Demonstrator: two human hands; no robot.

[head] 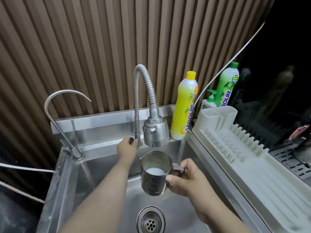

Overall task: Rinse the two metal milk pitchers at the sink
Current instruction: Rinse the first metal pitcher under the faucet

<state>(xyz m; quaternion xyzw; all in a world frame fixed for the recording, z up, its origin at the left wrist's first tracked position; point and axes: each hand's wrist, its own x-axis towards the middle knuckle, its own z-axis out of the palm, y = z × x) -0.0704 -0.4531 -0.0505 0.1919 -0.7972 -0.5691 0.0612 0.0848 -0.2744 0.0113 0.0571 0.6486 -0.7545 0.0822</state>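
A metal milk pitcher [154, 174] hangs upright over the steel sink [107, 174], right under the spray head of the flexible tap [155, 132]. A little white milky liquid lies in its bottom. My right hand [183, 177] grips its handle from the right. My left hand [127, 149] reaches to the base of the tap stem, fingers closed on the dark tap handle there. No water stream is visible. Only one pitcher is in view.
A thin curved second tap [55, 113] stands at the sink's back left. The drain [150, 221] lies below the pitcher. A yellow dish soap bottle [184, 108] stands at the back right, green bottles [225, 86] behind a white drying rack [244, 152] on the right.
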